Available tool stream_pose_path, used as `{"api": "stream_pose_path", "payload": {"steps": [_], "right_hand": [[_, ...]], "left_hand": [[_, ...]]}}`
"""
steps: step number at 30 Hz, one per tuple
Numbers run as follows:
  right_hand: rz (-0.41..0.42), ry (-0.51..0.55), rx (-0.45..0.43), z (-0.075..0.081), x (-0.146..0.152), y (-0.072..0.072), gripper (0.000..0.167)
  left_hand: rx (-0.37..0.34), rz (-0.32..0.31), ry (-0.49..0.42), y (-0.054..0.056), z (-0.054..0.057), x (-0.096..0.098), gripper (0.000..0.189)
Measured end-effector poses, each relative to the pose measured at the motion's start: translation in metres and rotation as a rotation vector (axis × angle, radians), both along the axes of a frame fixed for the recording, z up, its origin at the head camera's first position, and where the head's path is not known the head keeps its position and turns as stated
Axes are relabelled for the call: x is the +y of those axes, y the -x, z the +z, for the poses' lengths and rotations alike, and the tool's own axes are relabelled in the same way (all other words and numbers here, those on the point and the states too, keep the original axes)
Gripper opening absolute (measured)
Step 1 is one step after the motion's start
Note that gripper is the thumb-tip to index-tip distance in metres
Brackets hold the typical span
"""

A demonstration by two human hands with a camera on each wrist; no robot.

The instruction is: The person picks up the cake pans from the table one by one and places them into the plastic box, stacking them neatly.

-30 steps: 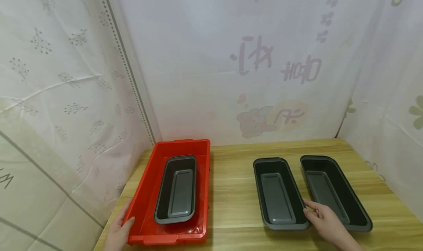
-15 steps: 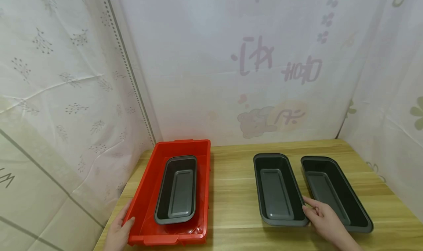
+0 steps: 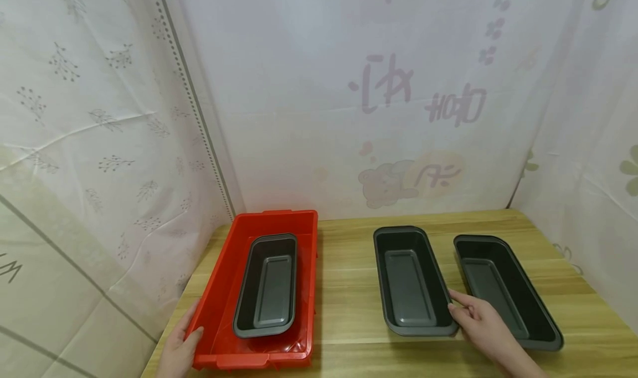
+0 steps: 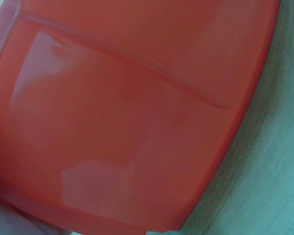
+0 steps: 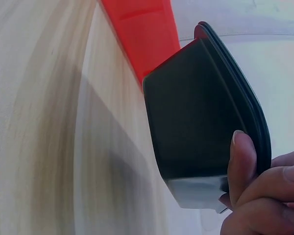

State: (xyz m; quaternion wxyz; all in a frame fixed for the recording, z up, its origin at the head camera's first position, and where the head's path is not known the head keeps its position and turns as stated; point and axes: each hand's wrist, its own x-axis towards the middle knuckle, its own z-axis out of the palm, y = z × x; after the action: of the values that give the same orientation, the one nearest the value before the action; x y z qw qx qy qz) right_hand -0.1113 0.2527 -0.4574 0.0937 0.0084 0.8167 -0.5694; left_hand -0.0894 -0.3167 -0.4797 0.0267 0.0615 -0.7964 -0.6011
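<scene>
Tbl (image 3: 346, 289): red tray (image 3: 242, 360) w/ pan (image 3: 274, 289)

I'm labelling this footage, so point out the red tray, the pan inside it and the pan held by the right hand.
Red tray (image 3: 221, 292): head view, on its left inner wall.
Inner pan (image 3: 274, 291): head view, middle of its floor.
Held pan (image 5: 198, 110): right wrist view, on its dark outer surface.

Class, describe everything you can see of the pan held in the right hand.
The pan is dark grey, oblong and deep, with rounded corners, a flat rim and a rectangular outline in its floor; it looks like metal. It is empty, opening upward. The right hand pinches its near right edge, holding it above the wooden table, between the red tray and a second pan.
</scene>
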Motion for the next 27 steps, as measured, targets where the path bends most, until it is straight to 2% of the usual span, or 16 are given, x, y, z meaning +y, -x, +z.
{"api": "stream_pose_path", "payload": {"steps": [6,10,21,27], "right_hand": [[0.027,0.049,0.030,0.003,-0.005,0.001,0.055],[0.027,0.071,0.032,0.004,-0.010,0.003,0.054],[0.105,0.151,0.065,0.009,-0.022,0.008,0.056],[0.126,0.140,0.080,0.010,-0.028,0.008,0.054]], "left_hand": [[0.066,-0.032,-0.064,-0.001,-0.003,-0.002,0.061],[0.076,-0.039,-0.086,-0.001,-0.004,-0.003,0.061],[-0.054,0.014,-0.020,0.001,0.001,0.001,0.061],[-0.115,0.023,-0.025,0.001,0.003,0.002,0.062]]}}
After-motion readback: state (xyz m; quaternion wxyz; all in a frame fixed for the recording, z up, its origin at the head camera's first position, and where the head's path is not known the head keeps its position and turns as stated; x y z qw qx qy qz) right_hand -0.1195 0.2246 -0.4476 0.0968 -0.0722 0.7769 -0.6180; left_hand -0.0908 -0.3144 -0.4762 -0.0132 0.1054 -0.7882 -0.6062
